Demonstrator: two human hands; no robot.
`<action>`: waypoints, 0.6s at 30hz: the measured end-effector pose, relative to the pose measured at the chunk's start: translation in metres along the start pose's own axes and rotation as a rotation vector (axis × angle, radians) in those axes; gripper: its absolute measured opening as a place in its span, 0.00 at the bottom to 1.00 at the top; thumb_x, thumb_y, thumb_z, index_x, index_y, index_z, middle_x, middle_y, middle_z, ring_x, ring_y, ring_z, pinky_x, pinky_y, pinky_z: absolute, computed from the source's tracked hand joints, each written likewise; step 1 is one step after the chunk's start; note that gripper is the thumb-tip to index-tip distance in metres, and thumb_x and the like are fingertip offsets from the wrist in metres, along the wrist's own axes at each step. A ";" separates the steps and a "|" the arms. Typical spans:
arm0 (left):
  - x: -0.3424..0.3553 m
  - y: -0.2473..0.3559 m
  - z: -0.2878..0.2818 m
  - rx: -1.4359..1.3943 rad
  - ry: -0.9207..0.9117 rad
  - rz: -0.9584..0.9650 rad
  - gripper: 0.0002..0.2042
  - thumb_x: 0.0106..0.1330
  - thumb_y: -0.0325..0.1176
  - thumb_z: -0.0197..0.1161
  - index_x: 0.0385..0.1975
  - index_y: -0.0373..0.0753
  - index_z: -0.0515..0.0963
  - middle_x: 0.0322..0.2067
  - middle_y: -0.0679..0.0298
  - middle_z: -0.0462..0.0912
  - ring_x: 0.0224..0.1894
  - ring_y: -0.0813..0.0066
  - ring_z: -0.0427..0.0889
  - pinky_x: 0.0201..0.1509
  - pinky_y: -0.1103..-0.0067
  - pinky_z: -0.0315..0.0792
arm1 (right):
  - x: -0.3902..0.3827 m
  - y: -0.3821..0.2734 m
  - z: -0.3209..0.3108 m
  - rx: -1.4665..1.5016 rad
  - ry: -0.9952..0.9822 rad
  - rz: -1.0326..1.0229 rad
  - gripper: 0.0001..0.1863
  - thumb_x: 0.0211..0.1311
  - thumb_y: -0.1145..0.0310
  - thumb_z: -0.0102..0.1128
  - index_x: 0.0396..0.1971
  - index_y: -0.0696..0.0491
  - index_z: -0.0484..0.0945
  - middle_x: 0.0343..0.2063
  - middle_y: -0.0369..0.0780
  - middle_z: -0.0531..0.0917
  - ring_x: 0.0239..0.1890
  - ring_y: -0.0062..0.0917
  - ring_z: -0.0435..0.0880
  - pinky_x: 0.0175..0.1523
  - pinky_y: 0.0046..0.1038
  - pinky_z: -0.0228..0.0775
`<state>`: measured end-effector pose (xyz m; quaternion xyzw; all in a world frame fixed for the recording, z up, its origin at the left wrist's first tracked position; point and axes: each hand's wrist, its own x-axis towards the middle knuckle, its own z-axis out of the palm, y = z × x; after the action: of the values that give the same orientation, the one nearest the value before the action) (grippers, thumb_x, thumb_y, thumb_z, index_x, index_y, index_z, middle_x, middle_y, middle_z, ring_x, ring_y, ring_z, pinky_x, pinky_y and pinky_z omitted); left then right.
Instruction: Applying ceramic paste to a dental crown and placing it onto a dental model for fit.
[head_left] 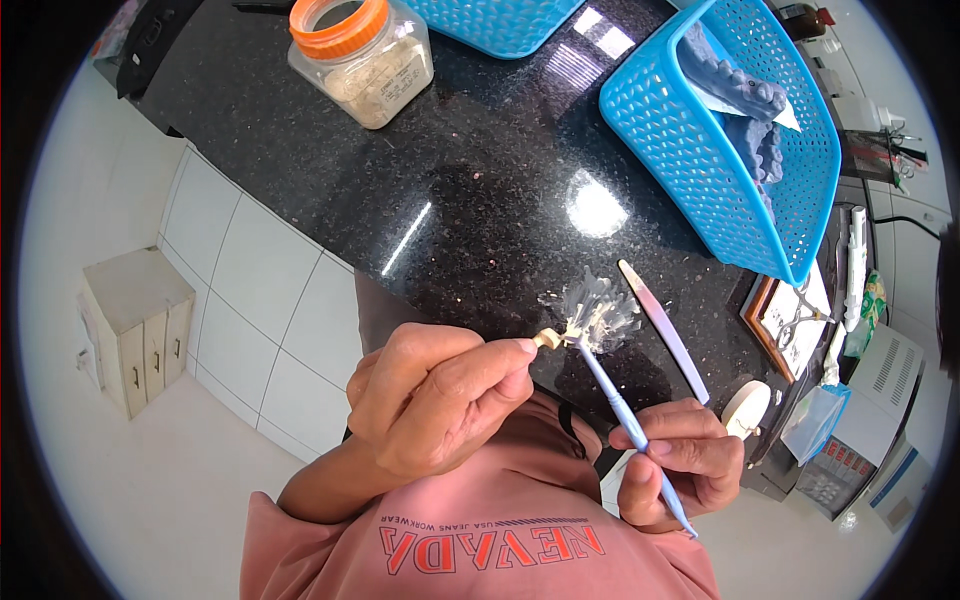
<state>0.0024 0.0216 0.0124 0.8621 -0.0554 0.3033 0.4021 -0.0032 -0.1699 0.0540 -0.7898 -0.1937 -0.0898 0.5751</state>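
Note:
My left hand [445,395] pinches a small cream-yellow piece [546,339] between thumb and fingertips, over the near edge of the dark counter. My right hand [685,458] grips a slim light-blue hand tool [615,400] like a pen. Its upper tip meets or almost meets the cream piece, with a little pale material there; exact contact is too small to tell. Just beyond the tip, a whitish smear with cream crumbs [603,318] lies on the counter. To its right rests a flat white-to-lilac strip [665,335], shaped like a nail file.
A clear jar [385,85] with an orange rim and beige powder stands at far left. One blue basket [680,130] holds grey-blue dental models [735,85]; another blue basket [500,25] is behind. A pale round object [747,408] and a wood-edged tile [785,325] lie right.

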 end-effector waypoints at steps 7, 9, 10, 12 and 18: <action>0.000 0.000 -0.002 0.015 -0.017 0.004 0.14 0.43 0.19 0.70 0.31 0.42 0.84 0.24 0.72 0.73 0.18 0.84 0.73 0.16 0.87 0.68 | 0.001 0.001 -0.001 0.006 -0.021 0.001 0.11 0.47 0.82 0.68 0.28 0.61 0.72 0.20 0.46 0.82 0.22 0.28 0.85 0.26 0.25 0.80; 0.000 -0.001 -0.001 0.009 -0.014 0.002 0.14 0.43 0.19 0.70 0.31 0.42 0.84 0.24 0.72 0.73 0.18 0.83 0.73 0.16 0.87 0.68 | 0.000 0.001 0.000 0.007 -0.013 0.005 0.11 0.47 0.82 0.68 0.28 0.61 0.72 0.21 0.47 0.82 0.22 0.28 0.85 0.26 0.25 0.80; -0.001 -0.001 -0.002 0.007 -0.010 0.001 0.14 0.43 0.19 0.70 0.31 0.42 0.84 0.23 0.72 0.73 0.18 0.83 0.73 0.16 0.87 0.68 | 0.000 0.001 0.001 0.011 -0.006 0.006 0.11 0.48 0.82 0.68 0.29 0.61 0.72 0.21 0.48 0.82 0.22 0.28 0.85 0.26 0.25 0.80; -0.002 0.000 -0.003 -0.049 -0.019 -0.034 0.13 0.44 0.18 0.70 0.30 0.42 0.84 0.24 0.71 0.73 0.19 0.84 0.73 0.17 0.86 0.68 | -0.003 0.001 0.001 0.033 0.022 0.011 0.11 0.48 0.82 0.67 0.30 0.62 0.73 0.22 0.48 0.82 0.23 0.29 0.85 0.27 0.25 0.81; -0.009 0.024 -0.017 -0.900 0.008 -0.696 0.10 0.53 0.13 0.63 0.31 0.36 0.79 0.29 0.62 0.73 0.24 0.84 0.75 0.27 0.87 0.73 | -0.004 0.005 -0.004 0.125 0.068 0.002 0.12 0.49 0.83 0.66 0.32 0.62 0.73 0.26 0.49 0.82 0.25 0.30 0.86 0.30 0.25 0.81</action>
<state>-0.0210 0.0159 0.0318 0.5723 0.1096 0.1027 0.8062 -0.0046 -0.1753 0.0496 -0.7489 -0.1786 -0.1040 0.6297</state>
